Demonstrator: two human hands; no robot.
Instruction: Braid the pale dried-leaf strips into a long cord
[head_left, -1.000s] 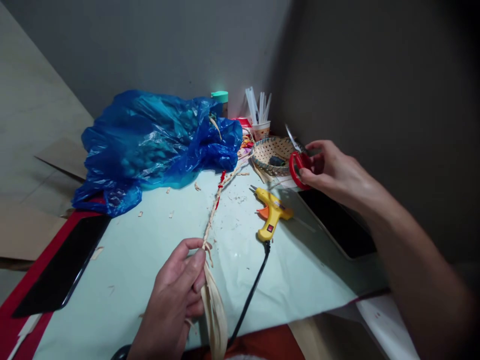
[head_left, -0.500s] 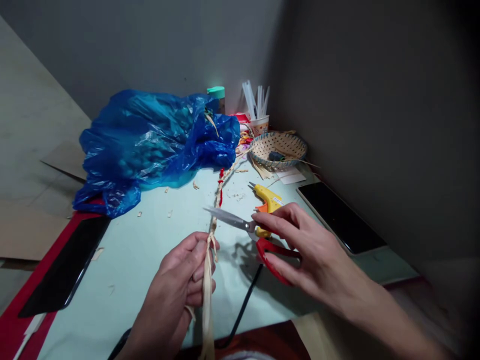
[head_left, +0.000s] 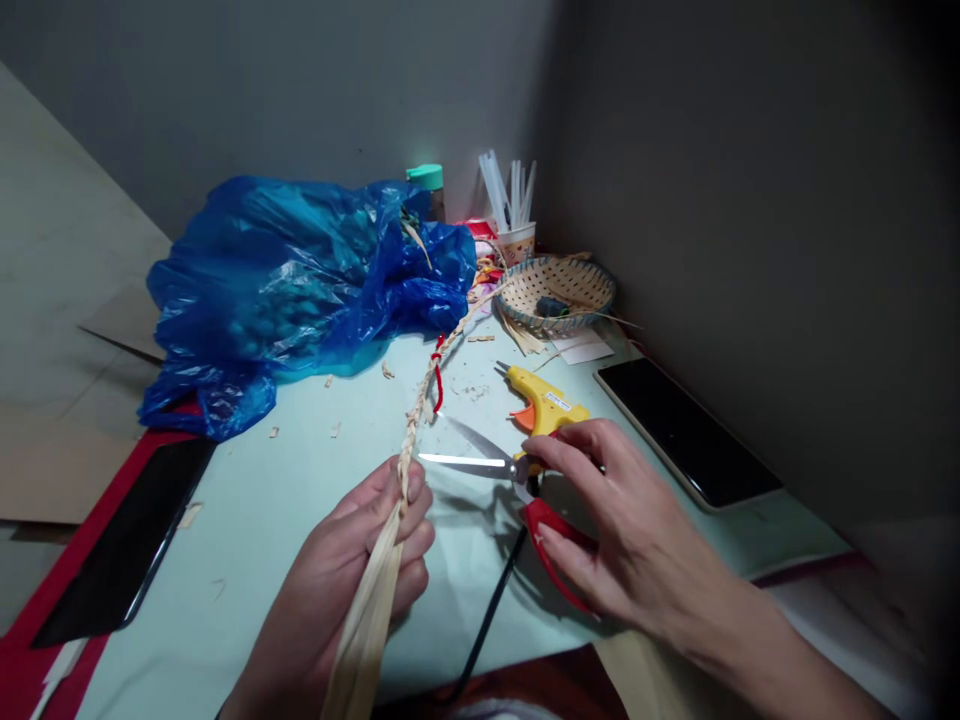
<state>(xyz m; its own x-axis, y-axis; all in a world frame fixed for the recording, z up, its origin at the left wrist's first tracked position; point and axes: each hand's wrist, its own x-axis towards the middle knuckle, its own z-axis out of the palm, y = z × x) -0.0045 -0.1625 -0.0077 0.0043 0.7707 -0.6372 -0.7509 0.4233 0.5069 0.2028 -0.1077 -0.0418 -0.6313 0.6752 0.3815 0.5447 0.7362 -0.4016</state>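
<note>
A braid of pale, flat plant fibre [head_left: 415, 412] runs from my left hand up and away toward the basket. My left hand [head_left: 367, 560] pinches it where the plaited part meets loose, wide strands, which hang down toward me. A red fuzzy tie [head_left: 439, 385] is wound on the braid farther up. My right hand [head_left: 615, 520] holds red-handled scissors [head_left: 517, 470] by the loops. Their blades are parted and point left, with the tips just right of the braid, above my left fingers.
A yellow glue gun [head_left: 544, 398] lies behind the scissors, a black cord [head_left: 491, 595] nearby. Right is a phone [head_left: 686, 430]; left, a dark glossy slab [head_left: 124, 545]. Behind are a blue plastic bag [head_left: 300, 280], a woven basket [head_left: 517, 290] and a paper cup [head_left: 517, 243] of white sticks.
The scissors have moved slightly right, off the braid, and their blades have spread. My left hand has turned the braid, and the loose strands now slant down to the left.
</note>
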